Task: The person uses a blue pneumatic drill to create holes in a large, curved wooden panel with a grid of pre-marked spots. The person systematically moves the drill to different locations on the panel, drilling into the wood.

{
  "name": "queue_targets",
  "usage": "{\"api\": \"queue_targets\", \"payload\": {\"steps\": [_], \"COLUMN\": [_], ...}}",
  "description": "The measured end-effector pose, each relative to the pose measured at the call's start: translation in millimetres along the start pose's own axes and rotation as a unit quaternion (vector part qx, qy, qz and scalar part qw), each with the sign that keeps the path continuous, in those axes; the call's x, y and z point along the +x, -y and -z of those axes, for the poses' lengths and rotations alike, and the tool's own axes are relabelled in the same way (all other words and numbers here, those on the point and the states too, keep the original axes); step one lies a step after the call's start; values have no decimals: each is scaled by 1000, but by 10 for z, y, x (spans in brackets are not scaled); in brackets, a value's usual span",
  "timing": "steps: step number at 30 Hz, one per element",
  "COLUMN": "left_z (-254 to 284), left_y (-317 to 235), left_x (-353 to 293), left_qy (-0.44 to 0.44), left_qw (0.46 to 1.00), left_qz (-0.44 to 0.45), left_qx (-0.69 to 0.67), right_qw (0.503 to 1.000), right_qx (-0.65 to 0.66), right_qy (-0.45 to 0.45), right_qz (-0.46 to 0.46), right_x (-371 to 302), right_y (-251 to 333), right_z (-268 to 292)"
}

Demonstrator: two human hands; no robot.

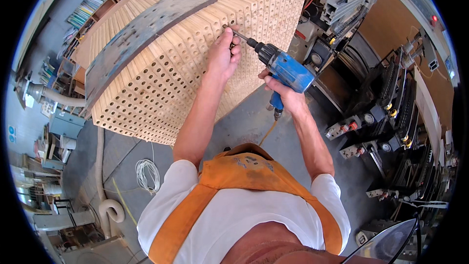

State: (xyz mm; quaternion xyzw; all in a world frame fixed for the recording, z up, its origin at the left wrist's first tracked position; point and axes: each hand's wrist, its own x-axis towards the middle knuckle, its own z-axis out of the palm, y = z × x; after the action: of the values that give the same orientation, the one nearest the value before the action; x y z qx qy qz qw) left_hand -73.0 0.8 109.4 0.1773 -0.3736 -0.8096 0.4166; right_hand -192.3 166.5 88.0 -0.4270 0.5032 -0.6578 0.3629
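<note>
My right hand (288, 97) is wrapped round the grip of a blue air drill (292, 72), with a black chuck and a long thin bit. The bit points up and left to the end face of a stack of pale wooden boards (195, 51), drilled with rows of round holes. At the bit's tip my left hand (224, 56) is closed, thumb and finger pinched together against the holed face; whatever they hold is too small to make out. Dark rings fill many holes at the lower left of the stack, while those farther right look plain.
A dark, stained plank (146, 36) lies on top of the boards. From the drill's grip a yellowish air hose (268, 133) drops toward my apron. A coiled white cable (147, 175) and a ribbed hose (101, 186) lie on the floor at left. Machinery (376, 122) lines the right side.
</note>
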Motion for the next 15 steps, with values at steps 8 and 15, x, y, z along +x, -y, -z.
{"api": "queue_targets", "payload": {"steps": [8, 15], "left_z": [271, 706], "left_y": [269, 647], "left_x": [-236, -618], "left_qy": [31, 7], "left_qw": [988, 968], "left_qz": [104, 245], "left_qx": [110, 60], "right_qw": [987, 982], "right_qx": [-135, -174], "right_qy": [-11, -16], "right_qz": [88, 68], "right_x": [22, 20], "right_y": [49, 66], "right_z": [-39, -19]}}
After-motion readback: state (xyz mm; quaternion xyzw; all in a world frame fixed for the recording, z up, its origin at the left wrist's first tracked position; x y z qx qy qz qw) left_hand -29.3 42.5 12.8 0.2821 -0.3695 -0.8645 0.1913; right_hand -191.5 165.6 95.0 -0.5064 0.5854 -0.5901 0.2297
